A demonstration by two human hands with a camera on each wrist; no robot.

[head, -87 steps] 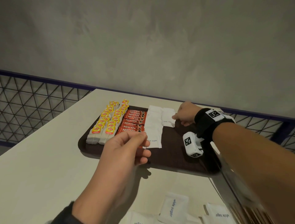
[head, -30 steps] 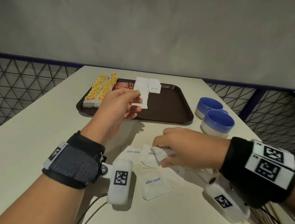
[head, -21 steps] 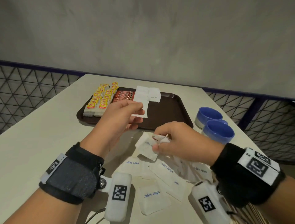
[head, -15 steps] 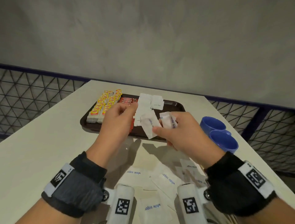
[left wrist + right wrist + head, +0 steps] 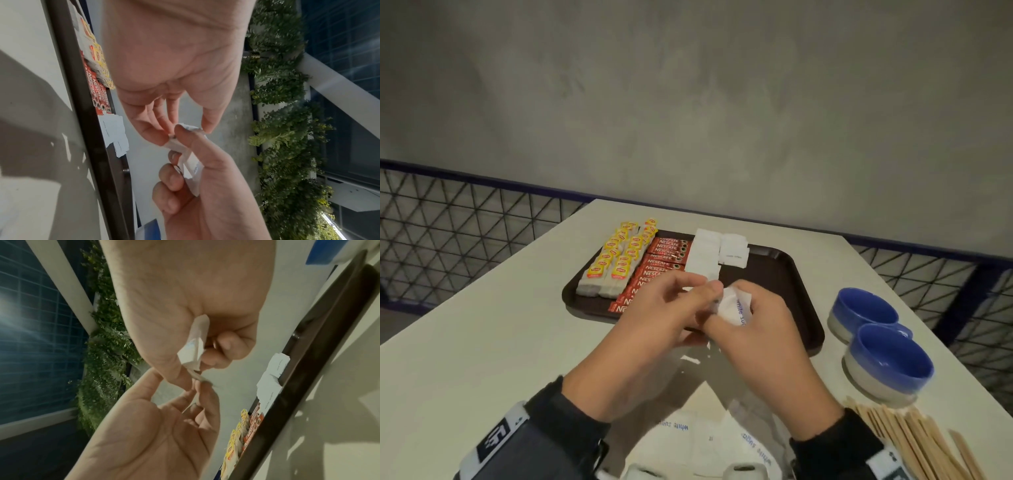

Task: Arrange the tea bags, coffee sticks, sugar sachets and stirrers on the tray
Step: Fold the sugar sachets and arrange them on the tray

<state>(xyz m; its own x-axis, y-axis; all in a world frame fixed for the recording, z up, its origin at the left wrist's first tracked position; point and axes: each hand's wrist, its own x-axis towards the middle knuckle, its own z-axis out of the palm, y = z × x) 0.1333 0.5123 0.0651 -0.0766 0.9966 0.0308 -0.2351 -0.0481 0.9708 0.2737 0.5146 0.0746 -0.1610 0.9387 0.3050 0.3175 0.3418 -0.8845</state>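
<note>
White sugar sachets [image 5: 734,308] sit bunched in the right hand [image 5: 763,346], its grip closed on them, above the brown tray's [image 5: 784,274] near edge. The left hand [image 5: 654,322] pinches their top edge. Loose sachets [image 5: 674,428] lie on the counter [image 5: 482,342].

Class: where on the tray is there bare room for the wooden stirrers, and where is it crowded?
The tray's right half is bare, between the sugar sachets and the right rim beside the blue bowls. The left half is crowded: tea bags, coffee sticks, sachets. Both hands hover over the near edge.
</note>
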